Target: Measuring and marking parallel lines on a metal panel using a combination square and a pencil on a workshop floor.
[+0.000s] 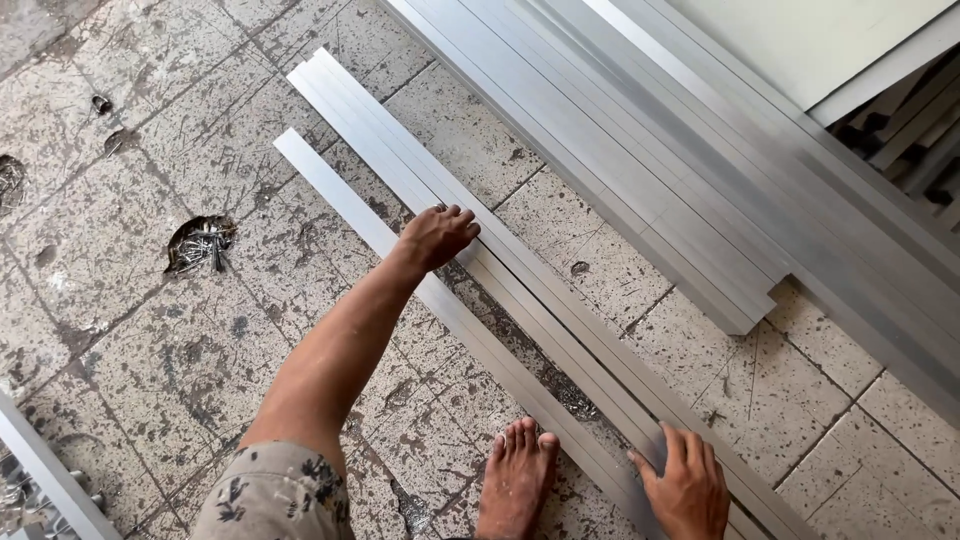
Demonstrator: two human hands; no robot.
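Nearest me, right hand (688, 490) lies flat, fingers released, on the aluminium strips (520, 265); left hand (437, 236) presses them, fingers loose, grasping nothing.

My right hand (688, 490) is cut off at the wrist by the bottom edge, and so is my bare foot (516, 482) at the ankle. The long flat grey aluminium strips (560, 300) under my fingers run out of view at the lower right, their far ends unseen. The wide stack of silver aluminium profiles (700, 190) leaves the frame at top and right. I cannot make out what small metal bits fill the broken hole in the floor tile (200, 243).
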